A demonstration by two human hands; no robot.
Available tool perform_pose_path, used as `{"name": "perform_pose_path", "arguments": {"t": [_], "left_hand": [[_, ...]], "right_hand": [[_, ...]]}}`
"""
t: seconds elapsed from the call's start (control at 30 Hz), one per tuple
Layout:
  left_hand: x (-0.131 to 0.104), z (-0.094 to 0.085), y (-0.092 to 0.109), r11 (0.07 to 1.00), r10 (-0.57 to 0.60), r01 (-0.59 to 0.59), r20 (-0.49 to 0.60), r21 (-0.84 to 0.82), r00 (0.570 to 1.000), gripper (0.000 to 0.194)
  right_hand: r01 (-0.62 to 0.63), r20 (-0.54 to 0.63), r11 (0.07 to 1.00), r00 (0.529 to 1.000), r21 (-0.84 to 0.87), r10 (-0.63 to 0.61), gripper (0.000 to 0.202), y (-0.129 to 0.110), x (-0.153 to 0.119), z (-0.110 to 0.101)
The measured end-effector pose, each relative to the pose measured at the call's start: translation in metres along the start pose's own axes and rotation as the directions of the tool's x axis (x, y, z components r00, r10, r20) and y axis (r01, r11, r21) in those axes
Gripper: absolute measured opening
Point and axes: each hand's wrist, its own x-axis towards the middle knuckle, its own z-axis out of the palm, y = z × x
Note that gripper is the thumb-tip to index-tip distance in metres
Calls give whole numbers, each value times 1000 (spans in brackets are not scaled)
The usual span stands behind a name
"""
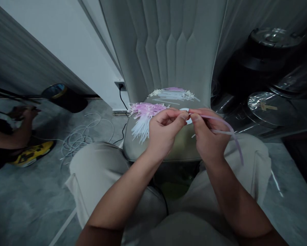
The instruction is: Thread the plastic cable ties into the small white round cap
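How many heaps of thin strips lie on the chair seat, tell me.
2: the rear heap lies toward the backrest; the nearer heap lies on the seat's left, partly behind the left hand. The hands may hide more.

No readable text anywhere — no label, brand, number or sign can be made out

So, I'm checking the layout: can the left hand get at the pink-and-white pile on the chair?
Probably yes: nothing visible stands between the left hand and the pile, which it partly overlaps in this view. Its fingers look pinched, though, so they may need freeing first.
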Motion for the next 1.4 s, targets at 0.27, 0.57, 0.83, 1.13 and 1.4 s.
{"name": "perform_pose_path", "arguments": {"t": [0.27, 0.57, 0.83, 1.13, 1.4], "left_hand": [[3, -4, -1, 1000, 4, -4, 72, -6, 997, 4], [2, 0, 5, 999, -40, 41, 75, -14, 996, 6], [1, 1, 7, 997, -73, 75, 62, -15, 995, 7], [1, 3, 7, 995, -75, 79, 73, -62, 995, 8], [-1, 2, 6, 994, -81, 87, 80, -69, 993, 7]], "right_hand": [[-3, 119, 999, 993, 46, -2, 14, 2, 9, -8], [-148, 165, 977, 979, 152, 122, 10, 11, 7, -11], [-202, 145, 966, 973, 162, 179, 8, 6, 6, -10], [-183, 151, 966, 976, 182, 157, 8, 8, 6, -10], [-140, 114, 986, 985, 91, 129, 8, 6, 5, -11]]}}
